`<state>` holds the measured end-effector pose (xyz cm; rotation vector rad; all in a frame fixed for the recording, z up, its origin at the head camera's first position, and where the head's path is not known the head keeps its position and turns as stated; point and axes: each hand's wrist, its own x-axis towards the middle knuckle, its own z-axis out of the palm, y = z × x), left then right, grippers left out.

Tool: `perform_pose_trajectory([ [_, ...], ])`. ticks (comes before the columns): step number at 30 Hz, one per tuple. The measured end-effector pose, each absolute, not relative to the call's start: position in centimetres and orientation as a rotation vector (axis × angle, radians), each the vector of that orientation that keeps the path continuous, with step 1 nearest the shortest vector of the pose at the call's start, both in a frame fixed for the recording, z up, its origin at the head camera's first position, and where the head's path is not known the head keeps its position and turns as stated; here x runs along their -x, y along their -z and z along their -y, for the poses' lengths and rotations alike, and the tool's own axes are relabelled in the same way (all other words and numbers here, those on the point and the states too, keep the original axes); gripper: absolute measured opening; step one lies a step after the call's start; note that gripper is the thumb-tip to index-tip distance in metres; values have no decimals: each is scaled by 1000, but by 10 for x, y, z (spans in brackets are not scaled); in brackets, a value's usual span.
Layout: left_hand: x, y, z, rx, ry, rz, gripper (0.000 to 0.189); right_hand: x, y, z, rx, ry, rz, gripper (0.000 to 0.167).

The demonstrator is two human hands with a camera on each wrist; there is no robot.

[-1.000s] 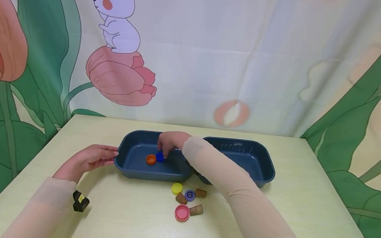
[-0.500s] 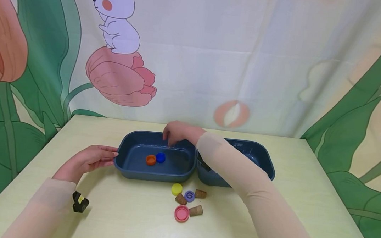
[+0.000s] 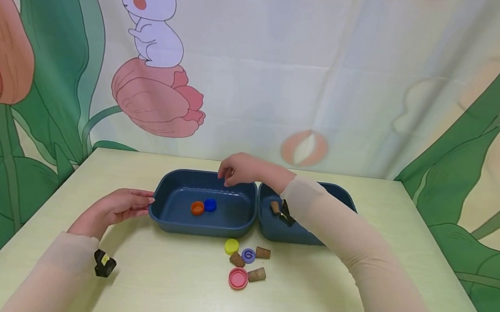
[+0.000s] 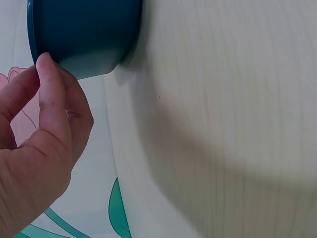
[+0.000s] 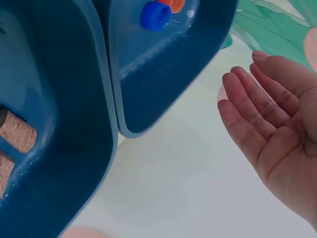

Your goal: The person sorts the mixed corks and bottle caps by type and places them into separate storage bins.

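My left hand (image 3: pixel 122 206) is at the left end of a dark blue plastic tray (image 3: pixel 200 230), pinching its rim. The left wrist view shows the thumb and fingers of that left hand (image 4: pixel 49 124) at the edge of the tray (image 4: pixel 89 29). An orange bottle cap (image 3: pixel 197 208) and a blue bottle cap (image 3: pixel 210 205) lie side by side inside this tray. My right hand (image 3: pixel 243 168) hovers over its far right rim, fingers loosely bent. The right wrist view shows nothing in that right hand (image 5: pixel 277 119).
A second blue tray (image 3: pixel 288 237) adjoins on the right, with corks (image 5: pixel 17 131) inside, partly hidden by my forearm. In front lie a yellow cap (image 3: pixel 231 246), a purple cap (image 3: pixel 248 255), a pink cap (image 3: pixel 238 278) and several corks (image 3: pixel 257 274). A printed curtain (image 3: pixel 245 81) hangs behind.
My right hand has let go of the blue cap, risen out of the left tray and drifted back to the right. My left hand stays at the tray's end.
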<state>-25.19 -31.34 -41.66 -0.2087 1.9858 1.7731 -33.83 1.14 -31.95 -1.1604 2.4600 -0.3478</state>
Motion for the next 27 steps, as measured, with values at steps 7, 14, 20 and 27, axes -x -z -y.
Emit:
perform_pose_trajectory([
  [7, 252, 415, 312, 230, -1773, -1984, 58, 325, 310, -38, 1183, 448, -2480, 29],
  [14, 252, 416, 313, 218, -1770, -1983, 58, 304, 304, -63, 1196, 564, -2461, 28],
  [20, 252, 417, 313, 217, -1780, -1985, 57, 288, 306, -80, 1173, 624, -2452, 27],
  [27, 251, 417, 313, 207, -1786, -1982, 57, 269, 319, -101, 1103, 734, -2448, 24],
])
